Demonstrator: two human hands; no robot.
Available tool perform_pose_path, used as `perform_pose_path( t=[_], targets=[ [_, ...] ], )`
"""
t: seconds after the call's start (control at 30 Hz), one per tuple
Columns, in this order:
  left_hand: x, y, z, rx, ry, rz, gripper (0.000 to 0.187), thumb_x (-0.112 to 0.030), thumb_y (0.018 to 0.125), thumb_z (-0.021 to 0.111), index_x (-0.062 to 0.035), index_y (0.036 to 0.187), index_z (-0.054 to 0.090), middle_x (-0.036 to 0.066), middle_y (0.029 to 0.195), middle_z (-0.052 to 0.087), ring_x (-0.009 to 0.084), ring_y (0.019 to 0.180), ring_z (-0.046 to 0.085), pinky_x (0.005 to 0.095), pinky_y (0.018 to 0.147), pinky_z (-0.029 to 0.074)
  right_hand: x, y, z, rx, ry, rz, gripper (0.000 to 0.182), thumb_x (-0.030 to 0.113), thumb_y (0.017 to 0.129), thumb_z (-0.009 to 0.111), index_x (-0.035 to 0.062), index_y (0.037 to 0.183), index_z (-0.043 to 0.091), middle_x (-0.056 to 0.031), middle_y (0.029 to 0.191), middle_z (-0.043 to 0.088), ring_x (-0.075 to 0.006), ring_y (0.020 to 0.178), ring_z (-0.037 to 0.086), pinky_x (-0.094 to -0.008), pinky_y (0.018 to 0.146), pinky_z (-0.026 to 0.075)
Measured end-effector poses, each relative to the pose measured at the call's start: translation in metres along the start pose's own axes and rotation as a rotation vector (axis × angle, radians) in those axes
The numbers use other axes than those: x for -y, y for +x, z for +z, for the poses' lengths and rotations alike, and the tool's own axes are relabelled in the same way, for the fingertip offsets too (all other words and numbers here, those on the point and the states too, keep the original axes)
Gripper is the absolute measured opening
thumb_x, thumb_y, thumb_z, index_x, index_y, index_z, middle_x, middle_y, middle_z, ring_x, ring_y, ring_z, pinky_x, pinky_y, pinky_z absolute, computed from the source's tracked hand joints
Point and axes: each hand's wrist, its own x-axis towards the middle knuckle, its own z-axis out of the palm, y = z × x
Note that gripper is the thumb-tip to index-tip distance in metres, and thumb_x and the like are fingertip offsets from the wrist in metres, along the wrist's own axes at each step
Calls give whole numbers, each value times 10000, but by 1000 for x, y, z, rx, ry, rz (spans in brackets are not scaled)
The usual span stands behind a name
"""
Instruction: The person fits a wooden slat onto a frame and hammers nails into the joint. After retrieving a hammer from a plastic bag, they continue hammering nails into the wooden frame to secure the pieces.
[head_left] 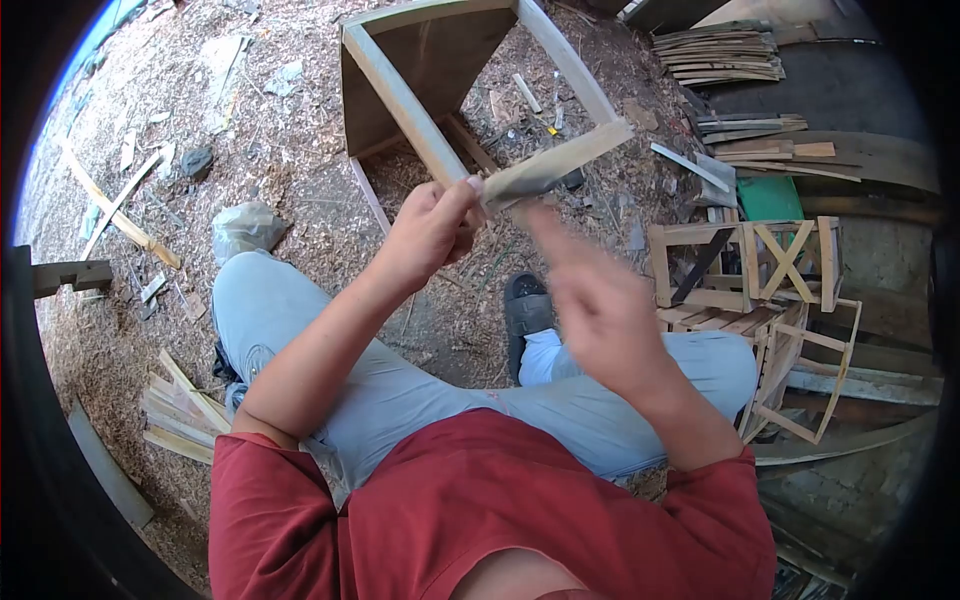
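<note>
A wooden frame [400, 100] with a dark panel on one side stands tilted in front of me. My left hand [435, 228] is closed on its near corner, thumb on top, where a side rail meets the end rail [565, 160]. A dark grey smear or shadow marks that end rail beside my thumb. My right hand [597, 310] is blurred by motion just below the rail. One finger stretches toward the wood while the others look curled. Whether it touches the rail or holds something small, I cannot make out.
Wood shavings cover the ground. A small slatted crate [745, 262] stands to the right, with stacked thin strips [720, 55] farther back. At left lie crossed sticks [120, 205], a plastic bag [247, 230] and loose slats [180, 415]. My sandalled foot [528, 310] is below the frame.
</note>
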Motion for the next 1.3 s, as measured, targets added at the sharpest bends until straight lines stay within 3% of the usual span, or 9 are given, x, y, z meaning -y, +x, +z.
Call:
perform_pose_path(
  t=[0.2,0.3,0.4,0.8,0.83,0.97,1.03,1.13,1.3],
  targets=[
    [-2,-2,-4,8,28,-10,450,-461,1035,509,-74,808,534,-31,546,379,101,443,370,302,405,265,26,7,-33,-489,552,481,535,-50,931,575,9,1462,558,-190,1148,703,-314,826,659,-377,804,545],
    [1,-1,-5,12,30,12,461,-467,1035,513,-67,806,532,-19,547,392,116,447,398,304,420,318,6,-1,0,91,67,162,519,-36,994,519,-22,1512,485,-125,1140,709,-153,770,615,-306,743,541],
    [-2,0,-2,-17,51,0,465,-468,1032,526,-58,813,537,-8,564,408,126,467,425,305,440,350,8,4,-17,-225,372,275,502,33,1061,442,56,1563,437,-20,852,567,-30,537,398,-181,467,347],
    [-4,-2,0,-13,-11,8,443,-447,1030,534,-37,862,560,19,621,460,135,504,473,306,467,389,5,-16,-3,-551,706,255,542,-39,989,535,49,1523,508,-104,1039,670,-129,753,605,-304,711,540],
    [-4,-2,2,-74,-22,-17,441,-445,1028,534,-39,857,558,19,620,461,134,503,470,305,465,384,-15,3,3,-245,-66,-224,547,-43,963,556,-49,1504,474,-183,1113,706,-268,697,609,-368,695,547],
    [-6,-6,2,-22,-10,-41,441,-448,1025,534,-45,847,554,9,609,452,129,495,457,303,458,367,3,4,-2,-134,81,15,612,-48,926,591,29,1524,487,-138,836,581,-293,657,565,-405,680,516],
    [0,-1,-3,-32,-12,-25,438,-446,1025,534,-46,848,555,10,610,454,130,492,455,305,454,360,34,4,-27,-504,562,510,552,-23,952,598,26,1497,525,-198,1168,717,-309,956,687,-374,917,522],
    [10,3,-9,-23,10,1,434,-441,1027,531,-49,844,555,12,602,451,131,486,447,308,453,352,1,1,7,24,-56,39,529,-13,1005,528,10,1530,474,-147,1053,707,-185,703,630,-304,666,519],
    [0,-2,-2,-43,2,-12,454,-452,1034,508,-56,815,551,7,581,429,121,477,423,300,455,343,26,2,-31,-436,509,402,617,-75,929,554,14,1533,468,-178,962,655,-292,726,604,-384,722,525]
  ],
)
